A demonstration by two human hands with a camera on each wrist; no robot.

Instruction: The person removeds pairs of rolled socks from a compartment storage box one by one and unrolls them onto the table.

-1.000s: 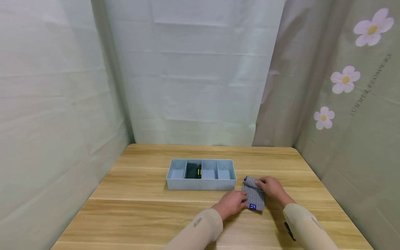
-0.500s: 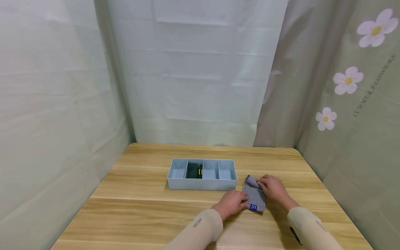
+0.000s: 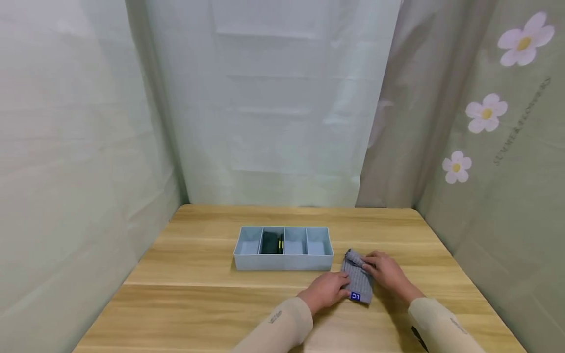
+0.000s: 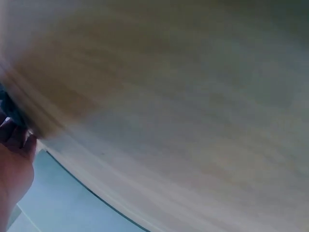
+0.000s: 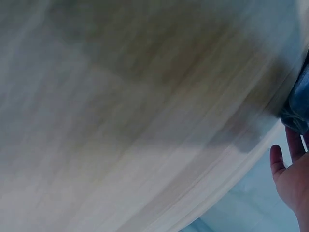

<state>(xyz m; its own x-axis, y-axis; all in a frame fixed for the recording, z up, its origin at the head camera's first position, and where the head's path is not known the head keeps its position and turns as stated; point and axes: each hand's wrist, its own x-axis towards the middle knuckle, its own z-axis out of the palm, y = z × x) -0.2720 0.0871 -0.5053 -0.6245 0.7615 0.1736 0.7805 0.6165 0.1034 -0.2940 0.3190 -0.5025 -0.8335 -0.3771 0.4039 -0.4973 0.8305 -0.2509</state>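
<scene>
A grey ribbed sock (image 3: 357, 280) lies folded on the table, its far end rolled over and a blue "LC" label at its near end. My left hand (image 3: 327, 289) holds its left edge, with bent fingers in the left wrist view. At the rolled end on the right, my right hand (image 3: 388, 272) touches the fabric. In the right wrist view the fingers of this hand (image 5: 293, 179) reach straight up to the dark-looking roll (image 5: 298, 104), while the thumb stands apart from it.
Left of the sock stands a light blue divided box (image 3: 282, 263). One of its compartments holds a dark green folded cloth item (image 3: 269, 243) with yellow marks. Fabric curtains (image 3: 273, 122) surround the wooden table (image 3: 185, 294) at the back and sides.
My right hand has shifted slightly along the sock's right side, its fingers lying flatter over the fold. My left hand stays at the left edge; the box has not moved.
</scene>
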